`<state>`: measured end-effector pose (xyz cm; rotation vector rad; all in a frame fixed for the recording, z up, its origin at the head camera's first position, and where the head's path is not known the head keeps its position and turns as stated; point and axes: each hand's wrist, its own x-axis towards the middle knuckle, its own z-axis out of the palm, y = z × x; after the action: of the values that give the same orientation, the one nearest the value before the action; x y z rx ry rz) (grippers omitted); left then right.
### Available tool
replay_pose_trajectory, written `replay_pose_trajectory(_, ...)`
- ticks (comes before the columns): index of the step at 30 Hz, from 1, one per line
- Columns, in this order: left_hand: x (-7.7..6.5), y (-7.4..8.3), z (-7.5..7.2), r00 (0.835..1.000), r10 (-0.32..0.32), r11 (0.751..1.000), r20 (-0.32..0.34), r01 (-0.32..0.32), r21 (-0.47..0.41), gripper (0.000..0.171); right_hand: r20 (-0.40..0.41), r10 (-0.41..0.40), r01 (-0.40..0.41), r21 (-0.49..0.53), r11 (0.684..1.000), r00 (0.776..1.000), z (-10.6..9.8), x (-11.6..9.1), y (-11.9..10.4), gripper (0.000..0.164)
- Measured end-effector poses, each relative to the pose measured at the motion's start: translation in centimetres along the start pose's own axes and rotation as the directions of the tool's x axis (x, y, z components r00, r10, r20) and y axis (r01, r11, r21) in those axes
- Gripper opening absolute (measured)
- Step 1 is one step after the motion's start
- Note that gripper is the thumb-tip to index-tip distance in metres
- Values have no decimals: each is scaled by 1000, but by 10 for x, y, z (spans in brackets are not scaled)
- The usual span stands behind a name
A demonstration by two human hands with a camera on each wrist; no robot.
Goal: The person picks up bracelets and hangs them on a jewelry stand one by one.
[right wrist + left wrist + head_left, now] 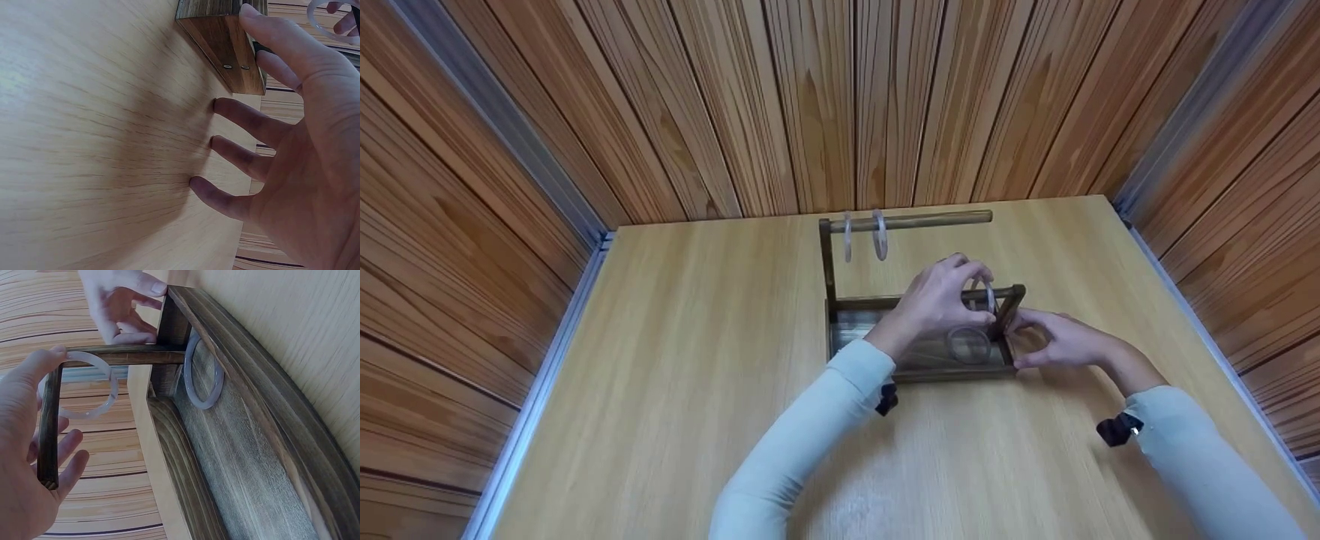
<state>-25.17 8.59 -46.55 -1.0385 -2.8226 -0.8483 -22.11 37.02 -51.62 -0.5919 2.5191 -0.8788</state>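
A dark wooden bangle stand has a shallow tray point(945, 375), a tall upper bar point(937, 220) and a shorter lower bar point(49, 433). At the lower bar, my left hand point(934, 296) pinches a pale translucent bangle point(115, 385), which encircles the bar in the left wrist view. Another bangle point(205, 405) leans inside the tray at its right end. My right hand point(1061, 341) grips that end of the tray between thumb and forefinger. Its other fingertips touch the table, as the right wrist view shows.
Two more bangles, one whitish point(847, 238) and one pinkish point(880, 236), hang from the upper bar near its post. Wood-plank walls point(817, 105) enclose the light wooden table point(690, 360) at the back and both sides.
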Motion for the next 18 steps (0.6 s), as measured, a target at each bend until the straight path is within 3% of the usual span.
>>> replay_pose_trajectory(7, -1, -1, 2, 1000, -5, 1000, -8, 5, -16, 56, 17, 9, -9, 23, 1000, 1000, -1, -1, 0, 75)
replay_pose_trajectory(18, -1, -1, 3, 1000, -3, 1000, -12, 3, -21, 60, 4, -23, 23, 17, 1000, 1000, -1, 0, 1, 67)
